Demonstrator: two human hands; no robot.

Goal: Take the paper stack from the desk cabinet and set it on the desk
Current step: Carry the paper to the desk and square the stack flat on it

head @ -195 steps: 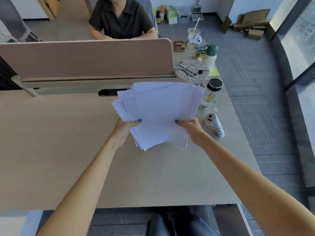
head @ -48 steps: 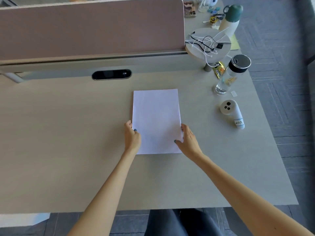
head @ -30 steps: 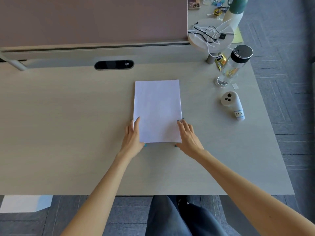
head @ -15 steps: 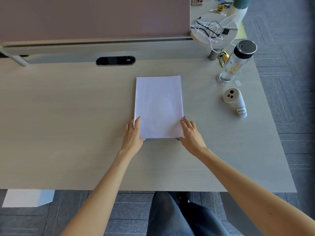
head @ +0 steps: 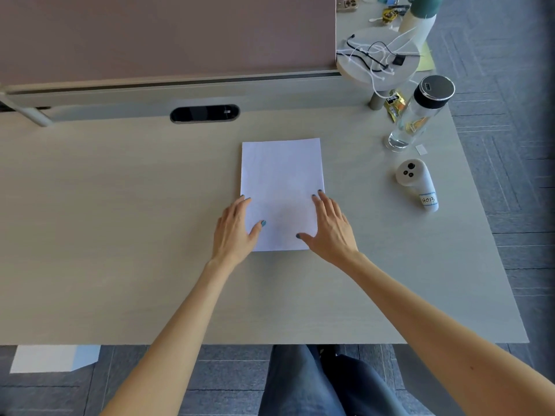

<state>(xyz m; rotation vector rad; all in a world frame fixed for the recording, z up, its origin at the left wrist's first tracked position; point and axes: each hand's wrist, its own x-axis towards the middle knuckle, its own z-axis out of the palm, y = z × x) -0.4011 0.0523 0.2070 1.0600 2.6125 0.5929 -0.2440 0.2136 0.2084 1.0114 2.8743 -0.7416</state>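
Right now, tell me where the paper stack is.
In the head view, the paper stack lies flat mid-desk, below the cable slot, left of the white controller, both hands' fingers on its near corners.

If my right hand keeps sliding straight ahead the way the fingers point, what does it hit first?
Probably nothing soon: the right hand points up the paper stack toward the desk's rear rail. The water bottle sits off to the right.

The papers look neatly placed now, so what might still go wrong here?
Both the left hand and right hand rest open on the paper stack; lifting them carelessly may drag the top sheets askew. The water bottle stands on the desk to the right of the stack; a knock could tip it toward the paper.
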